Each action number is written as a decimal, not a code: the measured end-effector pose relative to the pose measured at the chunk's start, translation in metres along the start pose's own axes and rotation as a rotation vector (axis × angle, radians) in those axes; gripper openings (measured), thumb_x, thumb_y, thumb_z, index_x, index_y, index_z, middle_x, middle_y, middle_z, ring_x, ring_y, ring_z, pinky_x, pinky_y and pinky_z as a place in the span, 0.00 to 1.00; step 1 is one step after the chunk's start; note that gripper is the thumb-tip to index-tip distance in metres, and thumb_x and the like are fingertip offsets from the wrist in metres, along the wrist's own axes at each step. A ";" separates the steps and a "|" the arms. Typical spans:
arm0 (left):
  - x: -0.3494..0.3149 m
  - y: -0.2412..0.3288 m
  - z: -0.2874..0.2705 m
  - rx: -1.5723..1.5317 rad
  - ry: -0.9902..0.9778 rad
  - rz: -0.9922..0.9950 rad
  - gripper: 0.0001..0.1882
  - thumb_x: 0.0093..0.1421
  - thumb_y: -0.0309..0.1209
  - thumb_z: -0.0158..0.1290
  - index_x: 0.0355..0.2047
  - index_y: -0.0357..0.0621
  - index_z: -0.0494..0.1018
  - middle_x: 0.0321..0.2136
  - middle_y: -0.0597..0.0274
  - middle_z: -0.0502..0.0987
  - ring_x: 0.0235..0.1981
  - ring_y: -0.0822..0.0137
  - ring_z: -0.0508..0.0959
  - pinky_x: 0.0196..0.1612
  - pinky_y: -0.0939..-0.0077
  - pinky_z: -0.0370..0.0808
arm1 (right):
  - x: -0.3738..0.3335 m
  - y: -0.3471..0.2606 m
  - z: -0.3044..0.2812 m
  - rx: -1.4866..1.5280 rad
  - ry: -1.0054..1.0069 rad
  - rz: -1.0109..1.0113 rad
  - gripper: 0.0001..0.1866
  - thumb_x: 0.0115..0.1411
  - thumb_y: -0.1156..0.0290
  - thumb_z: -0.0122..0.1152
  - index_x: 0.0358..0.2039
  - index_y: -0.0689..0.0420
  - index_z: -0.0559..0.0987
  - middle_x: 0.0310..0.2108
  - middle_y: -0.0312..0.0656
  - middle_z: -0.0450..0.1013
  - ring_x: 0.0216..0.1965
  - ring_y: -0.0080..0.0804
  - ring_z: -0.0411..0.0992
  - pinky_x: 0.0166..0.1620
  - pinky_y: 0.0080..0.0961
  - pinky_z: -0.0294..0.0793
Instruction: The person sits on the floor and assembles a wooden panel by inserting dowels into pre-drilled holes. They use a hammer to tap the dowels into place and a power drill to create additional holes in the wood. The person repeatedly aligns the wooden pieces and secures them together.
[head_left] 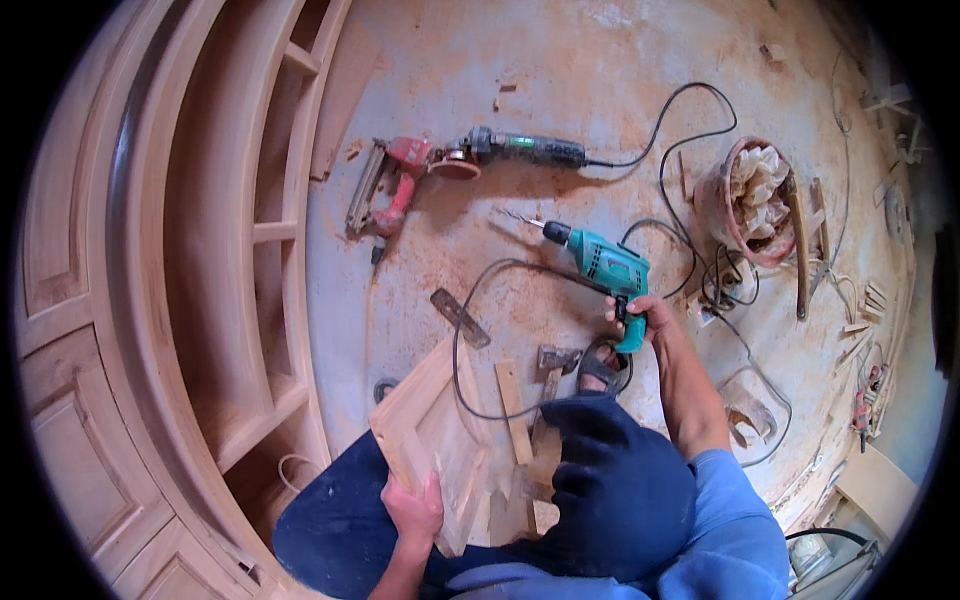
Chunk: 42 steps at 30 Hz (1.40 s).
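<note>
Drill (612, 264), above floor (620, 70), held by handle (634, 335) in right grip (652, 313); probably front-heavy, rigid. Wooden panel (440, 430) over lap (335, 530), left grip (415, 505) on its edge; likely light, stiff.

The drill (610, 264) is right of the panel (436, 428).

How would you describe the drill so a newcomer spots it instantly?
From the large wooden cabinet on the left, look right across the dusty floor to the person's right hand. The drill is gripped there, bit pointing toward the upper left. Its teal colour sets it apart from the red nail gun and dark grinder.
</note>
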<state>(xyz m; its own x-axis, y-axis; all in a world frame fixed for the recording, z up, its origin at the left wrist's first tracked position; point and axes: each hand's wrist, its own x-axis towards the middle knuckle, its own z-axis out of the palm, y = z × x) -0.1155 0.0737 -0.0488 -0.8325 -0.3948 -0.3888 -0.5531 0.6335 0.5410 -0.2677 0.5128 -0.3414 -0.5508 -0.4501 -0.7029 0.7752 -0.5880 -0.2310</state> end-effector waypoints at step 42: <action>0.063 0.028 0.006 -0.191 -0.035 0.137 0.38 0.52 0.32 0.61 0.61 0.27 0.61 0.43 0.40 0.71 0.45 0.40 0.74 0.48 0.51 0.74 | -0.023 0.090 0.406 -1.253 -0.337 0.316 0.46 0.56 0.52 0.71 0.65 0.67 0.62 0.52 0.58 0.74 0.50 0.44 0.75 0.51 0.36 0.77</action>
<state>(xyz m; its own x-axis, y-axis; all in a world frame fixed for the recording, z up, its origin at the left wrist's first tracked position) -0.1830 0.0706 -0.0628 -0.9003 -0.2881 -0.3262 -0.4341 0.5408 0.7205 -0.3110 0.1975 -0.0725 -0.2046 -0.7011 -0.6831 0.5422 0.4999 -0.6754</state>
